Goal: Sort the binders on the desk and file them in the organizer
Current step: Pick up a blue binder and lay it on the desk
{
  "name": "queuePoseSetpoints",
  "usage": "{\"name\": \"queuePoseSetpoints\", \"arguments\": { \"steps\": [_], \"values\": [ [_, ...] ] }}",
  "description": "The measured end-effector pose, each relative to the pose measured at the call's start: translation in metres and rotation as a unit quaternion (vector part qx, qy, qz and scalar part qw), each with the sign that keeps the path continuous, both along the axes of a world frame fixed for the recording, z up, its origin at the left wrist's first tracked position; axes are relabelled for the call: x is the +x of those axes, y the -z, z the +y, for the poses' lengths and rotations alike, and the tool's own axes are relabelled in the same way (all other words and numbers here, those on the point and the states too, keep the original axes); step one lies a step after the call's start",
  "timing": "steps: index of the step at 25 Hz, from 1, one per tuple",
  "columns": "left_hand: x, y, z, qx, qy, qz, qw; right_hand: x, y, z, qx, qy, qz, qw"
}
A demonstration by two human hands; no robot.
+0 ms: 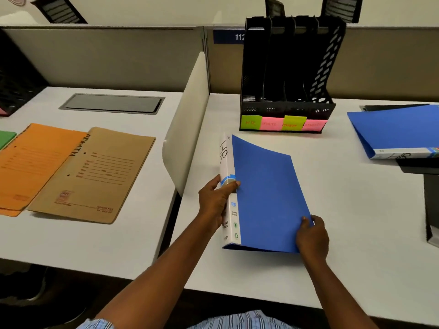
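Observation:
A blue binder [266,193] with a white spine marked "HR" is lifted off the white desk [356,222], spine to the left. My left hand [217,200] grips the spine about halfway along. My right hand [311,236] pinches the cover's near right corner. Behind it stands a black file organizer [288,74] whose several slots look empty, with green and pink sticky labels [282,124] along its front; the leftmost reads "HR". A second blue binder [394,129] marked "HR" lies flat at the right.
A white divider panel [187,119] separates this desk from the left desk, where an orange folder [31,167] and a brown folder [95,174] marked "ADMIN" lie flat. Dark binders [431,198] sit at the right edge. A grey cable hatch [111,103] is set into the left desk.

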State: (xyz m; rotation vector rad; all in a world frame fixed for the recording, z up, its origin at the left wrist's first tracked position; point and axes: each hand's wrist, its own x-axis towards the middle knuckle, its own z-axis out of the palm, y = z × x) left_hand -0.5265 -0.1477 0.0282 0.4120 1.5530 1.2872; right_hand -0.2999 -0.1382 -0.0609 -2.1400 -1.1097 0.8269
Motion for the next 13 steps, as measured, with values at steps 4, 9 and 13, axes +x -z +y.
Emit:
{"name": "queuePoseSetpoints", "arguments": {
  "steps": [4,9,13],
  "values": [
    [-0.033,0.017,-0.011,-0.019,0.010,-0.020,1.000,-0.024,0.002,-0.021,0.015,0.006,0.001,1.000],
    [-0.064,0.036,-0.020,-0.036,0.033,0.104,0.993,-0.055,0.002,-0.042,0.028,-0.025,-0.018,0.999],
    [-0.077,0.046,-0.025,-0.077,0.072,0.256,0.961,-0.070,0.005,-0.051,0.037,-0.046,-0.083,0.995]
  ]
}}
